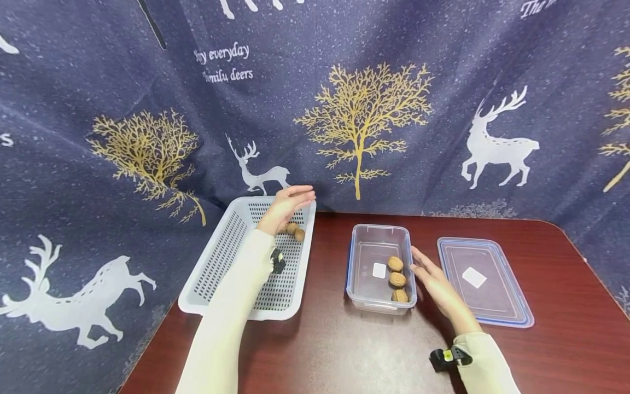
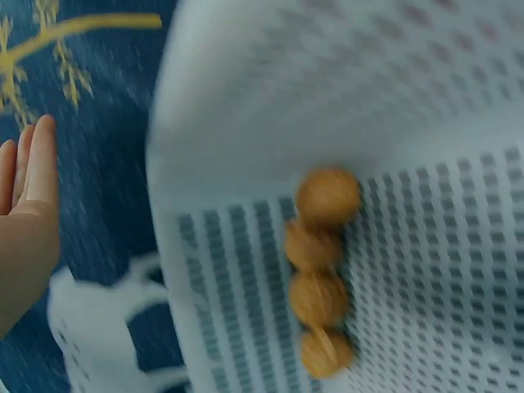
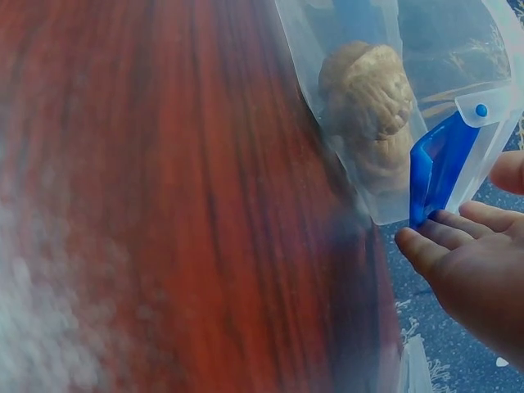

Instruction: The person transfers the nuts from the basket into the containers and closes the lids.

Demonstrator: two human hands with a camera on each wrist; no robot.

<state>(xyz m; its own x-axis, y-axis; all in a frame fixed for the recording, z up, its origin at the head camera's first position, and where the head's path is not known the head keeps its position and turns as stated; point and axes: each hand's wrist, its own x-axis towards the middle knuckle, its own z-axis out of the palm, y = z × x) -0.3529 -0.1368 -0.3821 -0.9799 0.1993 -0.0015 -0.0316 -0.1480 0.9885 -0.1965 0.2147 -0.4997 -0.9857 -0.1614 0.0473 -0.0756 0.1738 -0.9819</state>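
Note:
My left hand (image 1: 286, 209) is over the far right part of a pale plastic basket (image 1: 189, 302), its fingers straight and nothing in them. Below it, several walnuts (image 2: 319, 299) lie in a row on the perforated basket floor. My right hand (image 1: 435, 282) is at the right side of a clear plastic food container (image 1: 350, 257), fingers extended. In the right wrist view its fingertips are right at the container's blue latch (image 3: 442, 168), and the thumb is close to the rim. Three walnuts (image 1: 397, 279) sit along the container's right wall.
A clear lid (image 1: 492, 284) with a blue seal lies flat to the right of the container. Everything stands on a reddish-brown wooden table (image 1: 315, 350). Behind it hangs a dark blue cloth (image 1: 394, 44) printed with deer and trees.

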